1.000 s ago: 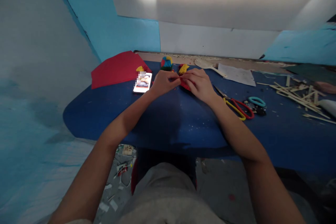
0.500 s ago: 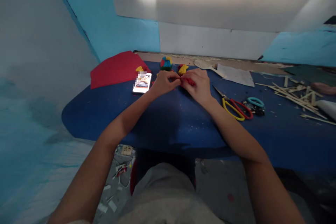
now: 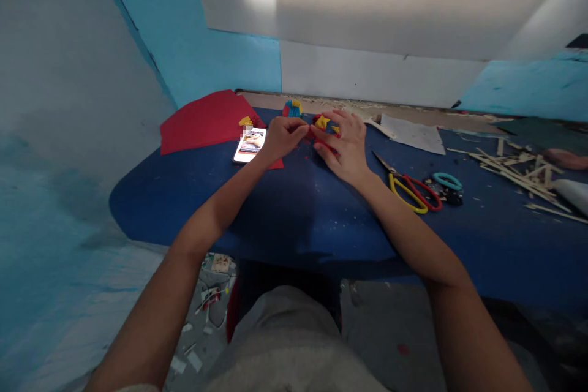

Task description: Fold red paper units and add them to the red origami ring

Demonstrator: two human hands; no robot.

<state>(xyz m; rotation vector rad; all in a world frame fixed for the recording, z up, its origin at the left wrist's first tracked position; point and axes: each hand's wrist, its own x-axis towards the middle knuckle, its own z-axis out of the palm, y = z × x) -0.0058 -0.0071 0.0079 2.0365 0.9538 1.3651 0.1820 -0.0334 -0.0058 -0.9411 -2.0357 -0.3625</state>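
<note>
Both my hands work at the far middle of the blue table (image 3: 294,208). My left hand (image 3: 281,136) is closed in a pinch on a small piece of red paper (image 3: 316,142). My right hand (image 3: 343,141) lies beside it with its fingers stretched out, pressing on the same red piece. A red scrap (image 3: 277,165) shows under my left wrist. Small folded red and yellow paper pieces (image 3: 321,121) and a multicoloured paper ball (image 3: 291,108) sit just beyond my fingers.
A lit phone (image 3: 249,144) lies left of my left hand, next to a large red sheet (image 3: 202,119). Scissors (image 3: 408,187) with yellow and red handles, a teal ring (image 3: 448,180), white paper (image 3: 413,132) and several wooden sticks (image 3: 519,168) lie to the right.
My right hand's fingers have opened and stretched forward over the red piece. My left hand has lifted slightly, still pinching. The red scrap below my left wrist has come into sight.
</note>
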